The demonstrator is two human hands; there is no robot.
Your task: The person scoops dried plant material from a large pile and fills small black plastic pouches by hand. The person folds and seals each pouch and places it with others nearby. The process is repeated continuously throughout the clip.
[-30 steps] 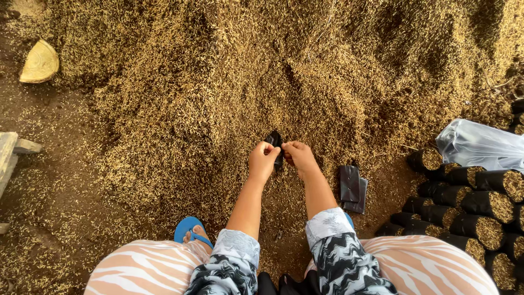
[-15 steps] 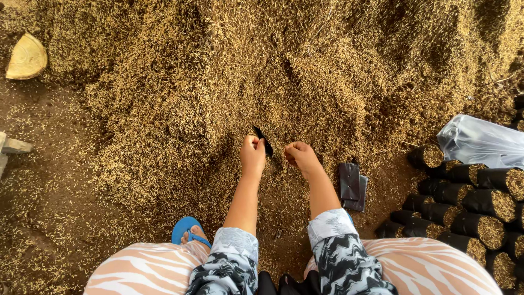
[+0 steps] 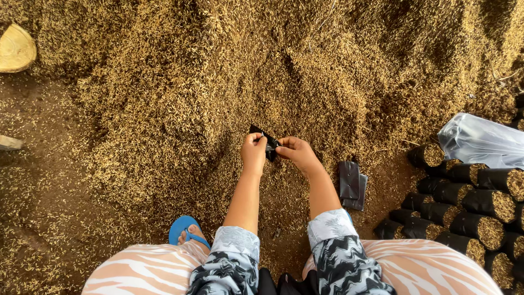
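My left hand point(image 3: 254, 153) and my right hand point(image 3: 296, 153) meet over a big heap of golden rice husks point(image 3: 229, 71). Both pinch a small flat black plastic bag point(image 3: 263, 137), which sticks up between the fingertips. The bag looks empty and folded. My forearms reach out from patterned sleeves, above my knees in striped trousers.
A short stack of flat black bags point(image 3: 352, 184) lies on the husks right of my right arm. Several filled black bags point(image 3: 472, 210) lie stacked at the right, below a clear plastic sack point(image 3: 483, 141). A cut log end point(image 3: 16, 48) sits far left. My foot wears a blue sandal point(image 3: 185, 229).
My hands had drawn apart, the left holding the black bag alone; now they have come together again and both grip the bag.
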